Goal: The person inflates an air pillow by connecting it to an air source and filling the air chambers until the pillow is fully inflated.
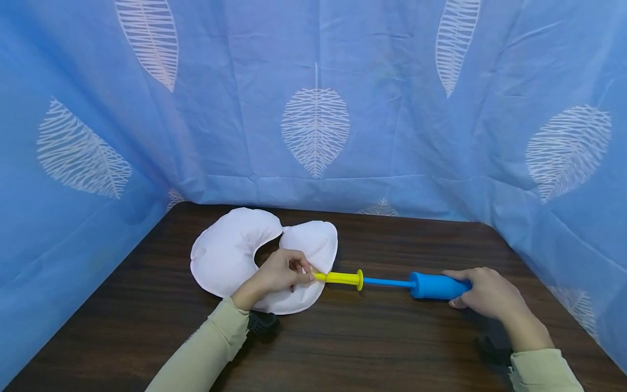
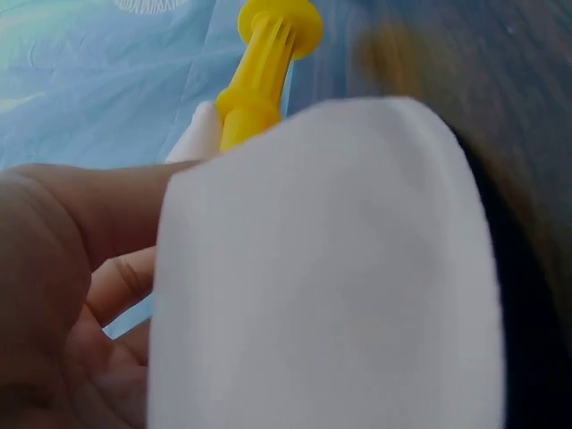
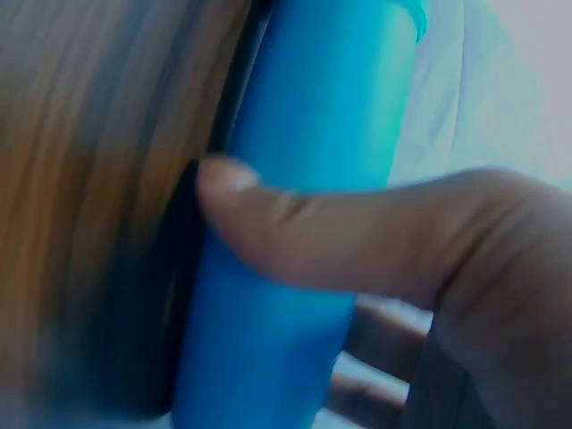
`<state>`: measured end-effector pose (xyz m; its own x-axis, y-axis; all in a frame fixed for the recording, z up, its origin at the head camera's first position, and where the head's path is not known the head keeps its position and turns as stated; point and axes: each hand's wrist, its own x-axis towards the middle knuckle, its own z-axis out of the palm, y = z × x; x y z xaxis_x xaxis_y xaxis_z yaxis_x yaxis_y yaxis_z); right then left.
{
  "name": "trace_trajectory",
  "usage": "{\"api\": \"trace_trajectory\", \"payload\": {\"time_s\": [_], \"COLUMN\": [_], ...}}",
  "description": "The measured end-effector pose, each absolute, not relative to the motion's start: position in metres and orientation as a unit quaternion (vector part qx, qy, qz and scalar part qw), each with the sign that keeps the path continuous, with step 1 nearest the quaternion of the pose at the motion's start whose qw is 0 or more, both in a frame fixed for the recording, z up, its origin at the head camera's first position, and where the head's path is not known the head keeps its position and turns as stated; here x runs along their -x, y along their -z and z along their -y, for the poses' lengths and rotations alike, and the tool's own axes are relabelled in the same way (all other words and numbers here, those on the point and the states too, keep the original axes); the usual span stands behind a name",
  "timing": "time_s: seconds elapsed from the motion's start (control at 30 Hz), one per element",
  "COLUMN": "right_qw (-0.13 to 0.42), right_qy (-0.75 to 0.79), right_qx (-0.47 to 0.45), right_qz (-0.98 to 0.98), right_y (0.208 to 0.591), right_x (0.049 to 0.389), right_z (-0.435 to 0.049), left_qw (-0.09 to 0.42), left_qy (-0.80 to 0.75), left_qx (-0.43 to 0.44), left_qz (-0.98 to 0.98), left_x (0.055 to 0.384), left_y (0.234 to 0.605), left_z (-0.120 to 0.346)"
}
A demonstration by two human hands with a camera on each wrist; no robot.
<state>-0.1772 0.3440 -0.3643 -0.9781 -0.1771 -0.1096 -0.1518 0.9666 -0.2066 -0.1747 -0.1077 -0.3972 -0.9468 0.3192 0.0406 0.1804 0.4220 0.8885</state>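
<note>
A white U-shaped inflatable neck pillow (image 1: 222,256), partly puffed out, lies on the table. Over its right arm my left hand (image 1: 284,269) pinches the pillow where the yellow nozzle end (image 1: 343,278) of a hand pump meets it; the exact joint is hidden by fingers and fabric. The left wrist view shows white fabric (image 2: 331,268) covering much of the hand. From the yellow part a blue rod runs right into the pump's blue barrel (image 1: 433,286). Around the barrel's right end my right hand (image 1: 495,294) grips, its thumb (image 3: 304,237) lying across the barrel.
A dark wood-grain table (image 1: 382,337) lies under everything. Blue curtains (image 1: 392,136) with white leaf prints stand along its back and both sides. A dark wrist device (image 1: 263,322) sits beneath the left cuff.
</note>
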Motion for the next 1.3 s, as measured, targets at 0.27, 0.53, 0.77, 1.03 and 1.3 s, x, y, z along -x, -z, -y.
{"api": "trace_trajectory", "payload": {"time_s": [0.27, 0.53, 0.77, 1.03, 1.3], "right_qw": [0.001, -0.032, -0.019, 0.005, 0.043], "right_qy": [0.082, 0.085, 0.083, 0.088, 0.098], "right_qx": [0.150, 0.182, 0.173, 0.135, 0.095], "right_qz": [-0.985, -0.979, -0.981, -0.987, -0.990], "right_y": [0.367, 0.375, 0.373, 0.367, 0.366], "right_x": [0.164, 0.153, 0.155, 0.162, 0.172], "right_z": [-0.279, -0.248, -0.258, -0.288, -0.326], "left_qw": [0.049, 0.031, 0.032, 0.034, 0.039], "left_qy": [-0.506, -0.487, -0.471, -0.466, -0.472], "left_qx": [-0.154, -0.155, -0.173, -0.181, -0.174], "left_qz": [-0.847, -0.859, -0.865, -0.865, -0.863], "left_x": [0.174, 0.173, 0.169, 0.171, 0.172], "left_y": [0.394, 0.388, 0.379, 0.380, 0.384], "left_z": [0.108, 0.106, 0.108, 0.110, 0.111]}}
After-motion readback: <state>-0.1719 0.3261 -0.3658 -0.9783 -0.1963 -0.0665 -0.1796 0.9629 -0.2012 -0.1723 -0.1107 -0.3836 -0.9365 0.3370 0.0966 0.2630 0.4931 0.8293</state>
